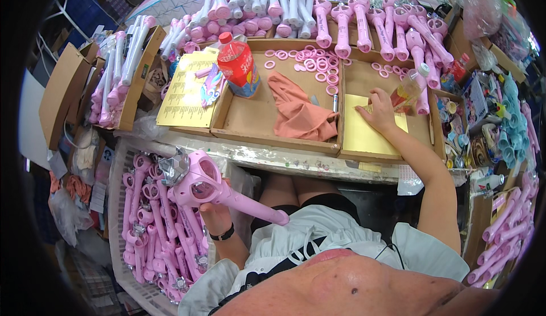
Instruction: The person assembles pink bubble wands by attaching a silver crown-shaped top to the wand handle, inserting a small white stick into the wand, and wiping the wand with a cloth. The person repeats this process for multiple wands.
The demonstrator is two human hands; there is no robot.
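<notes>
My left hand is closed round a pink toy wand, under its ring-shaped head. The wand is tilted, with a silver faceted cap at the upper left and its handle pointing lower right. On the table my right hand rests on a yellow sheet in the right tray. Its fingers are bent, with the tips down on the paper; whatever they pinch is too small to make out. Beside that hand stands a clear bottle with yellowish contents.
A white crate of pink wands is at my left. Cardboard trays hold an orange cloth, pink rings and a red bottle. A printed yellow sheet lies left; pink wands line the back.
</notes>
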